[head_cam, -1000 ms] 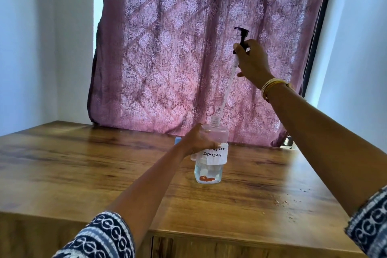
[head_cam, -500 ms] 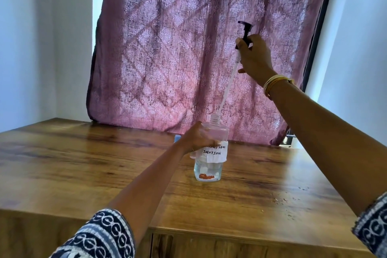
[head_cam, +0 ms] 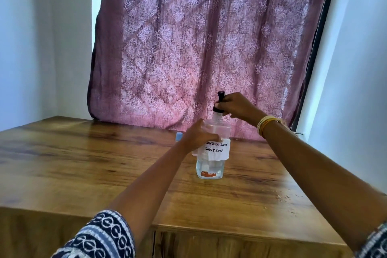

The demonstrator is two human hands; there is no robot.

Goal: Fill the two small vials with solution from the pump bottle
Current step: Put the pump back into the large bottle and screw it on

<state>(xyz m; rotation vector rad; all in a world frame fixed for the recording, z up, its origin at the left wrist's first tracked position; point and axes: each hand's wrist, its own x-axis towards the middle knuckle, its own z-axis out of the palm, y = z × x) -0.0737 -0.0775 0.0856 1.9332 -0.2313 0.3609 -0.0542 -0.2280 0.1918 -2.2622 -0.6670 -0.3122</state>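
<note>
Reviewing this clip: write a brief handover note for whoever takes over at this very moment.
Left hand: grips the clear plastic pump bottle with the handwritten white paper label, upright on the brown wooden table.
Right hand: fingers pinch the black pump head, which sits at the bottle's neck, its tube inside the bottle.
Vials: only a small light-blue cap peeks out behind the left hand; whether it tops a vial cannot be told.
Done: cannot tell if any vial is filled.
Left: probably seat the pump, then fill both vials.
</note>
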